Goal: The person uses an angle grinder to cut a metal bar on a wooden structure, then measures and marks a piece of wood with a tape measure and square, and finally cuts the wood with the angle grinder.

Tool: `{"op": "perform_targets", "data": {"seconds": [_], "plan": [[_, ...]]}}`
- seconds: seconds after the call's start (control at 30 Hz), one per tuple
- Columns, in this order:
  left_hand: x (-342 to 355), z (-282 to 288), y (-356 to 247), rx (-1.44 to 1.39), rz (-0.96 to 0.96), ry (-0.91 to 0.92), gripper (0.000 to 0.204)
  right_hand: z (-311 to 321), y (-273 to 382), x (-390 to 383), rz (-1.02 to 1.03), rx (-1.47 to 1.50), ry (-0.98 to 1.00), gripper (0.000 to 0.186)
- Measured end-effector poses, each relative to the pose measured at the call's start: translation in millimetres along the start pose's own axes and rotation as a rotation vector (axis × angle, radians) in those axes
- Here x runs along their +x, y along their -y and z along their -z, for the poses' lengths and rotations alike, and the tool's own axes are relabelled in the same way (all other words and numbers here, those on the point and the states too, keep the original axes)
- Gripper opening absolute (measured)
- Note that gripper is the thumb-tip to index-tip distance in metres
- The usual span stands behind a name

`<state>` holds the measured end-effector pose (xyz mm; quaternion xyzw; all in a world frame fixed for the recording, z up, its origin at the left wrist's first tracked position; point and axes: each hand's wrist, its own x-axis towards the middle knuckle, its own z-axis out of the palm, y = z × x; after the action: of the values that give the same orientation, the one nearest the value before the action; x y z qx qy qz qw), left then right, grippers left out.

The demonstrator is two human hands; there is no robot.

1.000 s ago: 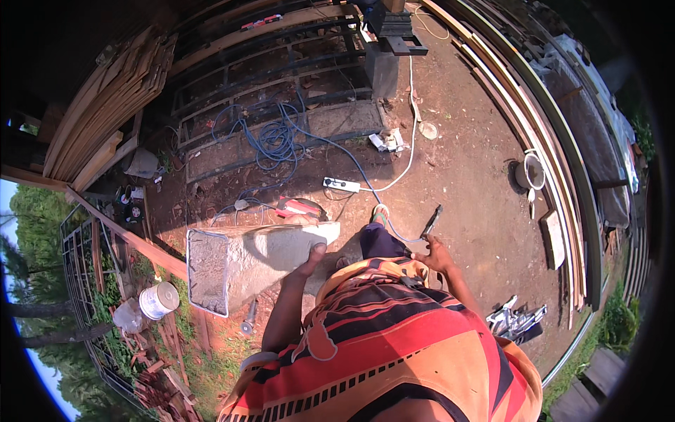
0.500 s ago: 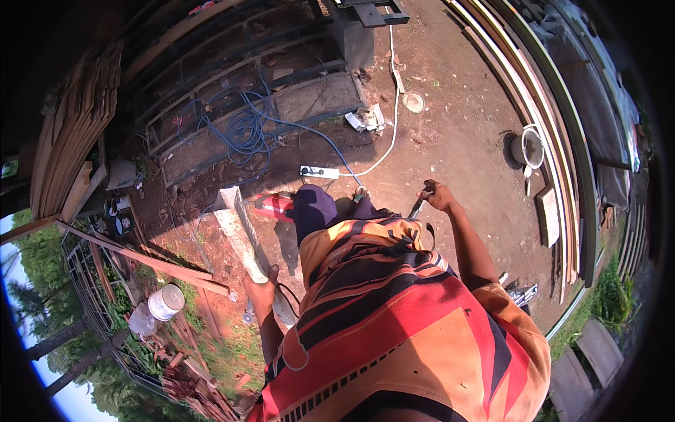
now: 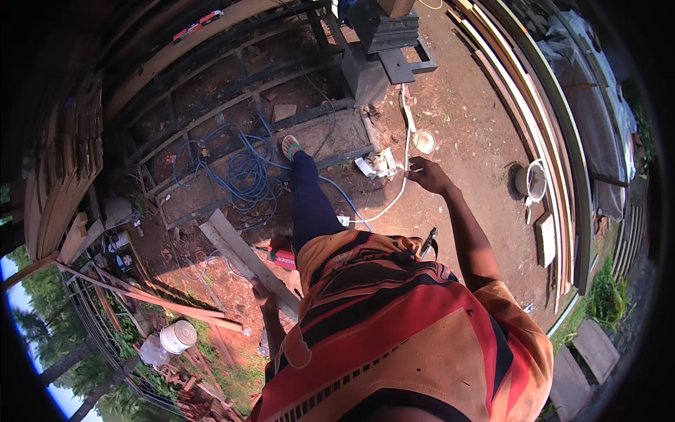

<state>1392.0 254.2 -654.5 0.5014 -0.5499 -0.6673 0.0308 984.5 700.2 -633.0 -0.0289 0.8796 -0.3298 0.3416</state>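
Note:
My left hand [image 3: 263, 296] is closed around the near end of a long grey wooden plank [image 3: 235, 250], carried low at my left side and angled up to the left. Out to my right, my right hand [image 3: 426, 174] hangs over the red dirt with its fingers loosely apart and nothing in it. A dark tool handle [image 3: 429, 241] sticks out at my waist. One leg in dark trousers is stretched ahead, its sandalled foot [image 3: 290, 147] planted on a concrete slab [image 3: 330, 137].
A tangle of blue cable [image 3: 245, 173] lies ahead, with a white cable [image 3: 402, 176] and a power strip [image 3: 344, 220]. A red power tool [image 3: 280, 257] lies on the ground near my leg. Stacked boards [image 3: 67, 162] stand left, long boards [image 3: 555, 162] right, a white bucket [image 3: 178, 336] lower left.
I have stepped forward toward the cables. The plank turned from broadside to nearly edge-on at my left side. My right hand swung outward and the dark tool it held is now at my waist.

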Motion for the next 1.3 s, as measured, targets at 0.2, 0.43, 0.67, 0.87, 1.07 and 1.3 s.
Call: {"op": "perform_targets", "data": {"seconds": [0.2,0.43,0.67,0.87,1.07,1.3], "plan": [[156,-31,-108,0.035,-0.174,0.027,0.084,21,91,123,-0.069,0.014,0.024,0.068],[267,-20,-247,0.041,-0.429,-0.215,0.077,62,202,176,-0.073,-0.038,-0.002,0.063],[326,-16,-316,0.019,-0.424,-0.234,0.079,74,279,232,0.000,0.008,-0.079,0.055],[340,-47,-328,0.028,-0.280,-0.087,0.094,87,310,308,0.036,-0.076,-0.090,0.050],[383,-54,-299,0.097,-0.195,0.147,0.065,120,353,363,0.133,-0.006,-0.290,0.043],[398,-92,-362,0.230,-0.149,0.123,0.058,211,317,475,0.013,0.008,-0.968,0.056]]}}
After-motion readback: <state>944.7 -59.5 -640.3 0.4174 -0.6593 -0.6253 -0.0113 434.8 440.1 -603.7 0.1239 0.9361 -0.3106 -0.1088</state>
